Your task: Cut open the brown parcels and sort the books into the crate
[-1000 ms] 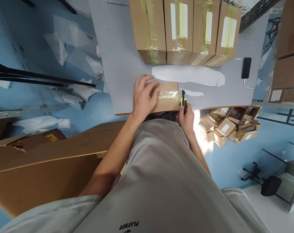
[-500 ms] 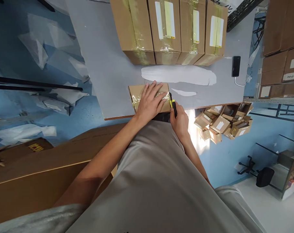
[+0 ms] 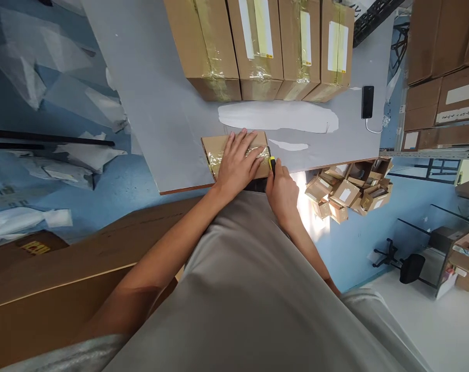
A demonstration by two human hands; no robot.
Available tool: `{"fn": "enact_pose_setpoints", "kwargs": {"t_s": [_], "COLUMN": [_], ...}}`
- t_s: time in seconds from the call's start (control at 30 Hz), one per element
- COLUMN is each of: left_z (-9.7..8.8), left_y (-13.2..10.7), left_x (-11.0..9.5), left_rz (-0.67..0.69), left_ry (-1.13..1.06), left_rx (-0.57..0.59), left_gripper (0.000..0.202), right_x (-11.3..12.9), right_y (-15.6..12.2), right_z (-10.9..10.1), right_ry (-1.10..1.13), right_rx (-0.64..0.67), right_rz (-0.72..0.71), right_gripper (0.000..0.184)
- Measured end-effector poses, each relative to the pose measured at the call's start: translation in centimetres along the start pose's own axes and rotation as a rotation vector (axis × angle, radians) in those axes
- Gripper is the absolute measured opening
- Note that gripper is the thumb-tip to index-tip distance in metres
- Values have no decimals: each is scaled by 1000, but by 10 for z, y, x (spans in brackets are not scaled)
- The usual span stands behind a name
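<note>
A small flat cardboard box [image 3: 214, 147] with clear tape across its top lies at the front edge of the grey table. My left hand [image 3: 238, 163] rests flat on it, fingers stretched out over the tape. At the box's right end, my right hand [image 3: 283, 191] is closed around a yellow and black box cutter [image 3: 272, 163]. The cutter's tip is at the box's right edge; whether the blade is in the tape I cannot tell.
Several large taped cartons [image 3: 257, 46] stand in a row at the back of the table [image 3: 149, 103]. White torn patches [image 3: 276, 116] mark its surface. A phone [image 3: 367, 102] with a cable lies at the right. Small boxes [image 3: 346, 191] are heaped beyond the table edge; a big open carton [image 3: 63, 284] stands at lower left.
My right hand has turned slightly around the box cutter, covering more of its handle. My left hand stays on the box. The whole view has shifted a little.
</note>
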State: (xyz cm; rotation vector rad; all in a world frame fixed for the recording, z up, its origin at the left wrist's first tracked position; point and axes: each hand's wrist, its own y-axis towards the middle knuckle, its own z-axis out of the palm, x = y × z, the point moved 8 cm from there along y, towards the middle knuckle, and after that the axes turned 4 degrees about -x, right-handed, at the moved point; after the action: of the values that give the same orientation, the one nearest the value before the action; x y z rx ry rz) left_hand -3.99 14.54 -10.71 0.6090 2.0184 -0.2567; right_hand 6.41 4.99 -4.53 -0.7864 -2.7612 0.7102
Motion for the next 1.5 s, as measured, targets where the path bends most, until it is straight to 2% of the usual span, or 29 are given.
{"fn": "enact_pose_setpoints", "kwargs": {"t_s": [0.23,0.43,0.57,0.77,1.0,1.3,1.43,1.5], "left_z": [1,3,4,7,10,13,15,15], "left_y": [-1,-1,-2,-8,-14,-17,-20,-21], "left_x": [0,1,1,-4,-7,-2,0,0], "left_rz": [-25,-16,-18,-1,51,59,69,73], "left_ry": [-46,-32,-40,-27,103,123,144,158], "left_rx": [-35,-18,-16,43,52,50,59,55], "left_gripper": [48,43,40,41,47,39,35,36], "right_x": [16,13,13,6,7,3,-7,-9], "right_y": [-1,-10,-7,-15,-22,-24,-35,-42], "right_z": [-10,-15,-19,-13,-12,-4,8,7], "right_ry": [-119,-113,-94,-99,-84,-60,-60,-45], "right_rx": [64,132,114,140,172,174,205,205], "right_rz": [57,96,84,106,116,100,124,121], "right_gripper": [60,59,55,52,54,53,52,50]}}
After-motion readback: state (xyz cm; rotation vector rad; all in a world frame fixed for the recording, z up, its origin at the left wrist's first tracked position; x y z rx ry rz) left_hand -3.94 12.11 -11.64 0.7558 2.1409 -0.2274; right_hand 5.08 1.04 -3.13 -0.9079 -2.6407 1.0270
